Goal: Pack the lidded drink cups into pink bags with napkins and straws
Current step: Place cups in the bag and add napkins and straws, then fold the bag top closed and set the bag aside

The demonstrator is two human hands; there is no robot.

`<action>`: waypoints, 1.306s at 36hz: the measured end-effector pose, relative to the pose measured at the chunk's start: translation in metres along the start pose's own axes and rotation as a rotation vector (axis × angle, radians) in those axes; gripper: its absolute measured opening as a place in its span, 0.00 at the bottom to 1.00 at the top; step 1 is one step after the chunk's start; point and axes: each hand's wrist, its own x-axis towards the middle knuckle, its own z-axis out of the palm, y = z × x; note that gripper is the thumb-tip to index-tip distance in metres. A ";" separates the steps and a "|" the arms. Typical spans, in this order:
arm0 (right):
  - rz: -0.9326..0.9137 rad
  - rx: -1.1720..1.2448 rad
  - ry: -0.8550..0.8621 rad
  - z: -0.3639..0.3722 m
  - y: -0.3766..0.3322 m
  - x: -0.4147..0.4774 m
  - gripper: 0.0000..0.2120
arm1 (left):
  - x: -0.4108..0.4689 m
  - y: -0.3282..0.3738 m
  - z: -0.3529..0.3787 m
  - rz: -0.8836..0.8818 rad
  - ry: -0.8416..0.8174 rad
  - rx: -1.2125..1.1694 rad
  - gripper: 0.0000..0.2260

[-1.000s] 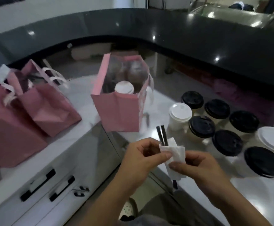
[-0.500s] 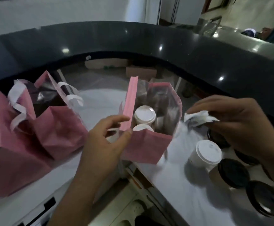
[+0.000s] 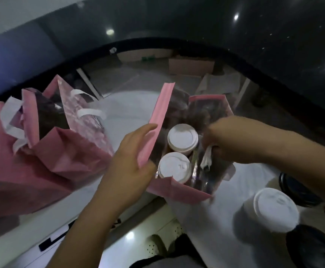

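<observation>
Pinching pink bag [image 3: 177, 192] wall (shiny inside), left hand [image 3: 130, 167], right hand [image 3: 229, 140], grip curled on crumpled napkin [image 3: 206, 157], beside white-lidded cups [image 3: 183, 138].

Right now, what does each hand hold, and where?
Left hand holds the pink bag by its left rim; right hand pinches the napkin at its top.

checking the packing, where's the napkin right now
In the head view the napkin is pinched in the right hand, inside the open pink bag, just right of its two white-lidded cups.

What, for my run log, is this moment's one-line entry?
left hand grips pink bag | right hand holds napkin inside bag | two white-lidded cups inside
</observation>
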 end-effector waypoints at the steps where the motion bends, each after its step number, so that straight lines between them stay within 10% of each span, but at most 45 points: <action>1: -0.016 -0.011 -0.022 0.004 0.001 0.001 0.13 | 0.001 -0.002 0.000 -0.005 0.019 -0.020 0.33; 6: -0.063 0.049 0.047 0.000 0.012 -0.006 0.12 | 0.011 -0.011 0.001 -0.012 0.073 -0.047 0.31; 13: 0.241 0.656 0.682 0.011 0.048 -0.019 0.19 | 0.037 -0.008 -0.004 0.046 0.027 -0.102 0.29; 22: 0.613 1.381 0.490 0.045 0.044 -0.032 0.09 | 0.063 0.005 -0.025 0.113 -0.328 -0.141 0.21; 30: 0.826 1.592 0.658 0.058 -0.004 -0.058 0.18 | 0.071 -0.022 -0.024 0.094 -0.082 -0.274 0.15; 40: 0.867 2.021 0.767 0.064 -0.105 -0.075 0.27 | 0.034 -0.106 -0.027 -0.116 -0.326 -0.807 0.48; 47: 0.900 2.181 0.981 0.076 -0.160 -0.068 0.25 | 0.037 -0.158 -0.020 0.026 -0.671 -0.510 0.55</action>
